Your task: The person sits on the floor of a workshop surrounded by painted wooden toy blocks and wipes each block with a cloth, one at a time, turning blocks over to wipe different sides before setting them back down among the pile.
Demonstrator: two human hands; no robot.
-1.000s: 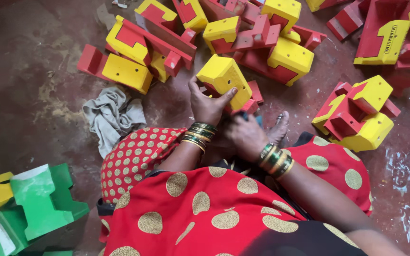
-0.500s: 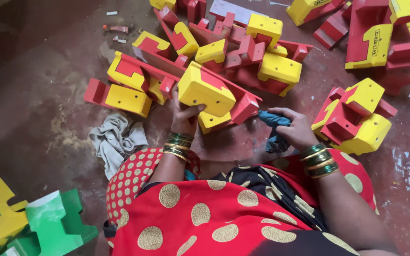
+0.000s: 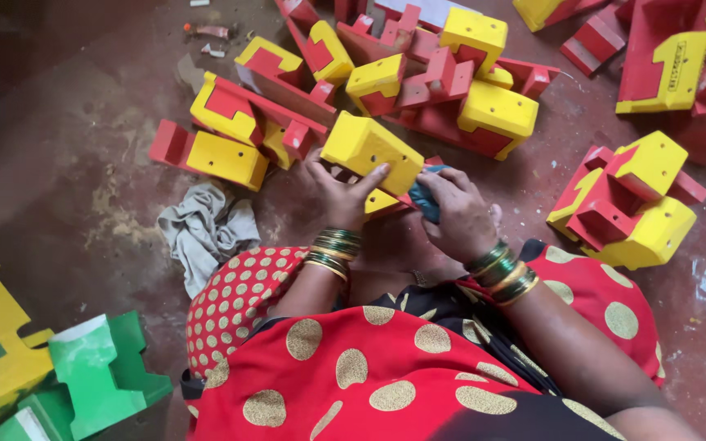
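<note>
Yellow-painted and matte, a blocky wooden piece (image 3: pixel 372 152) with small holes in its face sits tilted just above the person's lap, red showing along its underside. The left hand (image 3: pixel 341 196) clasps it from below, thumb pressed up against the yellow face and fingers curled around the near edge. The right hand (image 3: pixel 457 214) is closed around a dark blue-green wad (image 3: pixel 424 198), pressing it to the block's right end; what the wad is made of cannot be told. Green and gold bangles (image 3: pixel 332 249) ring both wrists, above a red garment with gold dots.

Beyond the hands, a heap of similar red-and-yellow stepped blocks (image 3: pixel 418 82) lies jumbled on the stained brown floor (image 3: pixel 51 163). A separate cluster (image 3: pixel 631 200) rests to the right, near the knee. At top right, a yellow L-shaped piece (image 3: pixel 673 69) carries a small line of dark print on its side. A crumpled grey rag (image 3: pixel 202 229) lies left of the lap, and green and yellow blocks (image 3: pixel 83 371) sit at the lower left corner.
</note>
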